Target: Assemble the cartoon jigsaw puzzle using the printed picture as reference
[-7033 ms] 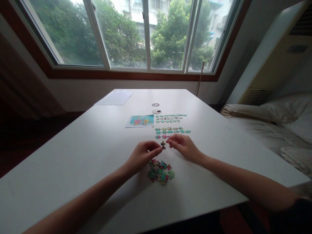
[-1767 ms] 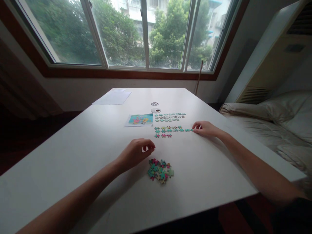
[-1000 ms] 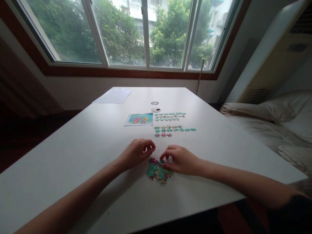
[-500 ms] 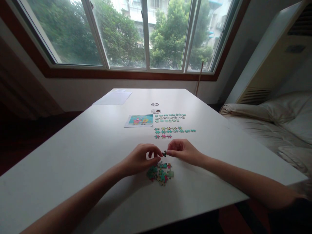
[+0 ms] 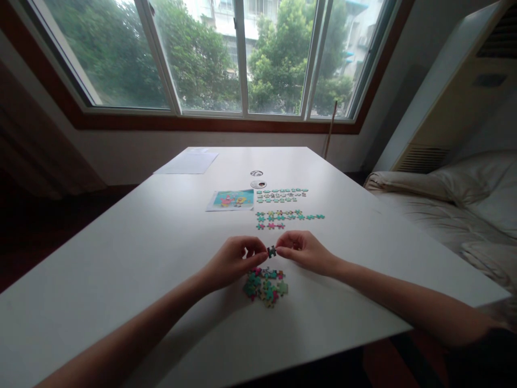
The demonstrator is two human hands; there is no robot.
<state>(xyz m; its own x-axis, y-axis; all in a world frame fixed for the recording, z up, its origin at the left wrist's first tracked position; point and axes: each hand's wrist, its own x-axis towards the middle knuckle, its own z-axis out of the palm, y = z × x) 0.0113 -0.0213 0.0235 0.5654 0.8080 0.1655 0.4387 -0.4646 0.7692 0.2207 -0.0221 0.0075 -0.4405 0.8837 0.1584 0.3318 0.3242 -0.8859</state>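
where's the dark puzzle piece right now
In the head view, the dark puzzle piece is pinched between the left hand and right hand, just beyond the loose pile of pieces on the table.

Reference picture (image 5: 231,199): cartoon print; I can read no lettering.
Paper sheet (image 5: 186,162): no writing legible to me.
Held puzzle piece (image 5: 271,251): too small for me to read any mark.
Puzzle pile (image 5: 264,285): colours only, no words or numbers.

Print on the puzzle piece (image 5: 272,251) is too small to tell; same w/ the reference card (image 5: 231,199) pic.
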